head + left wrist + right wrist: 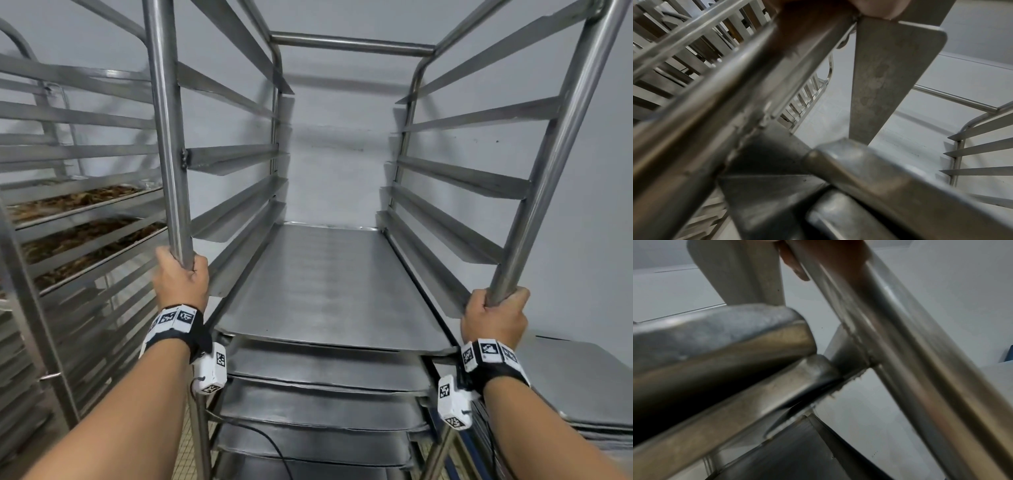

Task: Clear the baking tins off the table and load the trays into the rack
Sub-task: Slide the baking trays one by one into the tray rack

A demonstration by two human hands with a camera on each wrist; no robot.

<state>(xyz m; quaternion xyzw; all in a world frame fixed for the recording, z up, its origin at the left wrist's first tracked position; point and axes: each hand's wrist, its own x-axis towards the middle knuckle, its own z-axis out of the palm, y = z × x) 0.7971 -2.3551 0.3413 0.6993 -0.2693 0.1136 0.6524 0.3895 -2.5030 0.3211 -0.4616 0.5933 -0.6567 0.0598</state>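
second rack (78,205): holds browned trays, far left | left hand (181,281): fingers wrapped round rack (352,44) left front post | trays (329,284): stacked on the rack's lower runners | right hand (493,318): gripping right front post | stacked trays (582,387): lower right

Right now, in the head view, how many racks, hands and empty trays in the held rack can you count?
Racks: 2, the held rack and the neighbouring rack
Hands: 2, left hand and right hand, both gripping the held rack
Empty trays in the held rack: 5, the lowest cut off by the frame
Total: 9
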